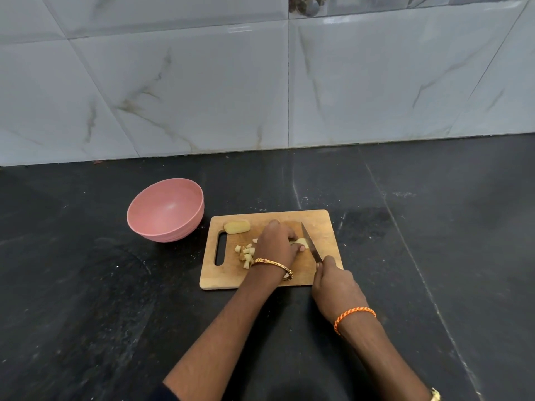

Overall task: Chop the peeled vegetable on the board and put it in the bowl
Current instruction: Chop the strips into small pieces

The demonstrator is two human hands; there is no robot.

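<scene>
Left hand [276, 244] fingers curl down onto a pale peeled vegetable piece [301, 242] at the middle of the wooden cutting board [318, 219], pinning it. Right hand [333, 280] fingers wrap the handle of a knife [311, 243]; its blade runs away from the person, tip toward the wall, edge against the piece. Cut cubes [246, 253] lie left of the hand. Both forearms reach forward. A pink bowl [165, 210] sits left of the board.

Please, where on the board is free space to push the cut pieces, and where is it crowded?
Free: the board's far right corner beyond the knife, and the near left corner below the handle slot. Crowded: the middle, where the left hand holds a piece against the blade, cubes beside the wrist, and a large chunk at the far left. The right hand covers the near right corner.
</scene>
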